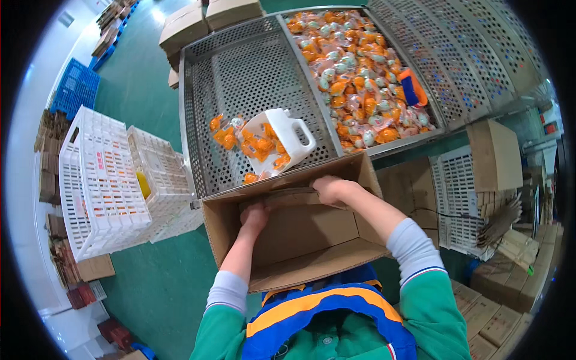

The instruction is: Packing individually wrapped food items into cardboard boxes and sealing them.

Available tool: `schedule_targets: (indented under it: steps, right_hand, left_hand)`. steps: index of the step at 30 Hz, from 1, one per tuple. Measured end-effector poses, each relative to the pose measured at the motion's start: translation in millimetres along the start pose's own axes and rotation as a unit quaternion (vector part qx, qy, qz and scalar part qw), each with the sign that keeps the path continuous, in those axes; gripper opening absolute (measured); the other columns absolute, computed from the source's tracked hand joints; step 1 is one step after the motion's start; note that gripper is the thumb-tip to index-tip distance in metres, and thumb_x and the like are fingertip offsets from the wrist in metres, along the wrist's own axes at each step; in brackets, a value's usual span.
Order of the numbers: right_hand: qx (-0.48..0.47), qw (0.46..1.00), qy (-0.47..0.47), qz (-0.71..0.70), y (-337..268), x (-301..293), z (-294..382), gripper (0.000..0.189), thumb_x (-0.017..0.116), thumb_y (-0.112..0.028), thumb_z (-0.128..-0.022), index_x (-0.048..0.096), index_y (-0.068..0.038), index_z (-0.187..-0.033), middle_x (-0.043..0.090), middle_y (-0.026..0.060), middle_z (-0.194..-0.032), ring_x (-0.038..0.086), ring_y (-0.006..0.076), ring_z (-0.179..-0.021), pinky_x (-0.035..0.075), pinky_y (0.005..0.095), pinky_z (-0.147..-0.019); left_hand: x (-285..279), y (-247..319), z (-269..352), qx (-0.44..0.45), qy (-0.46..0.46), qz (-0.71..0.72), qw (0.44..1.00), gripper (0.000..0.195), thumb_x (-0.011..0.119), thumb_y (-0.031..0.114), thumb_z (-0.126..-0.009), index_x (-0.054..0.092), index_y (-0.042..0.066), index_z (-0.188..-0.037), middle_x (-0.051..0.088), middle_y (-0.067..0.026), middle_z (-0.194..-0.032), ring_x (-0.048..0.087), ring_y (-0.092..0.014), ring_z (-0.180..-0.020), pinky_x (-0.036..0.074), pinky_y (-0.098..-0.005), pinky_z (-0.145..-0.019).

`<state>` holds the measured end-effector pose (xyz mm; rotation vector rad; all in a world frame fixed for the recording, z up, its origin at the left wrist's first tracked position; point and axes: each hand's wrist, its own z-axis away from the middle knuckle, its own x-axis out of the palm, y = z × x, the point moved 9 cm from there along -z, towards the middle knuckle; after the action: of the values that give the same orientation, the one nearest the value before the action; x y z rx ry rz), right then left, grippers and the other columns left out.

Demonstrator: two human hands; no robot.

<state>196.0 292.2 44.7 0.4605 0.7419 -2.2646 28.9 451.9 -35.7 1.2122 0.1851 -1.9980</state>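
Observation:
An open cardboard box (pixel 310 265) lies before me, its mouth facing up. My left hand (pixel 255 216) reaches inside near its left wall, fingers curled at one end of a cardboard strip (pixel 292 199). Further right, my right hand (pixel 330 190) is closed around the strip's other end, close under the box's far wall. Whether the strip is a flap or a loose piece cannot be told. The fingertips of both hands are partly hidden. Just beyond the box, a cut white plastic jug (pixel 292 146) lies tipped over, holding orange-wrapped pieces (pixel 258 146).
A perforated metal tray (pixel 238 67) carries the jug. The neighbouring compartment holds many wrapped orange and pale pieces (pixel 360 81) and an orange-and-blue scoop (pixel 411 87). White plastic crates (pixel 101 180) stand left; cartons (pixel 481 310) and a pair of grey gloves (pixel 499 222) lie right.

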Motion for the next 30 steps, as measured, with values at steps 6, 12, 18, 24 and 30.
schedule_targets:
  steps: [6, 12, 18, 24, 30]
  right_hand:
    - [0.025, 0.994, 0.099, -0.027, 33.0, 62.9, -84.1, 0.045, 0.049, -0.007, -0.089, 0.053, -0.009, -0.133, 0.053, 0.0172, -0.138, 0.053, 0.0335, -0.126, 0.044, 0.0459, -0.104]
    - [0.035, 0.989, 0.140, 0.000, 62.9, 118.4, -122.8, 0.048, 0.050, -0.013, -0.090, 0.046, -0.015, -0.138, 0.049, 0.0152, -0.140, 0.049, 0.0342, -0.129, 0.046, 0.0469, -0.101]
    - [0.009, 0.978, 0.200, 0.050, 67.6, 107.3, -109.1, 0.046, 0.059, -0.011, -0.082, 0.052, -0.014, -0.128, 0.055, 0.0161, -0.125, 0.056, 0.0360, -0.115, 0.050, 0.0479, -0.094]
    - [0.017, 0.987, 0.155, 0.043, 56.2, 101.5, -100.9, 0.067, 0.070, -0.014, -0.073, 0.046, -0.015, -0.135, 0.048, 0.0162, -0.129, 0.049, 0.0372, -0.121, 0.049, 0.0478, -0.096]
    - [-0.017, 0.985, 0.165, 0.049, 22.8, 80.5, -74.6, 0.081, 0.075, -0.024, -0.070, 0.041, -0.018, -0.143, 0.045, 0.0150, -0.134, 0.045, 0.0366, -0.125, 0.040, 0.0493, -0.104]
  left_hand:
    - [63.0, -52.8, -5.9, -0.135, 0.001, 0.055, 0.989, 0.039, 0.052, 0.033, -0.097, 0.048, 0.006, -0.125, 0.066, -0.0271, -0.105, 0.063, -0.038, -0.105, 0.049, -0.0554, -0.089]
    - [53.7, -24.8, 4.2, 0.000, 0.125, -0.117, 0.985, 0.034, 0.049, 0.022, -0.094, 0.049, 0.006, -0.123, 0.061, -0.0262, -0.112, 0.060, -0.040, -0.101, 0.049, -0.0549, -0.082]
    - [84.8, 89.3, 13.5, 0.193, 0.115, -0.142, 0.964, 0.054, 0.054, 0.013, -0.084, 0.046, 0.002, -0.136, 0.040, -0.0200, -0.146, 0.036, -0.039, -0.136, 0.040, -0.0595, -0.101]
    - [94.1, 74.5, 34.8, 0.173, -0.006, -0.181, 0.968, 0.067, 0.054, 0.020, -0.087, 0.032, 0.004, -0.148, 0.009, -0.0179, -0.161, 0.015, -0.040, -0.147, 0.024, -0.0656, -0.110]
    - [69.9, 71.8, 48.1, 0.206, 0.078, 0.003, 0.975, 0.053, 0.056, 0.011, -0.083, 0.047, 0.004, -0.135, 0.045, -0.0238, -0.136, 0.051, -0.040, -0.119, 0.050, -0.0503, -0.092]
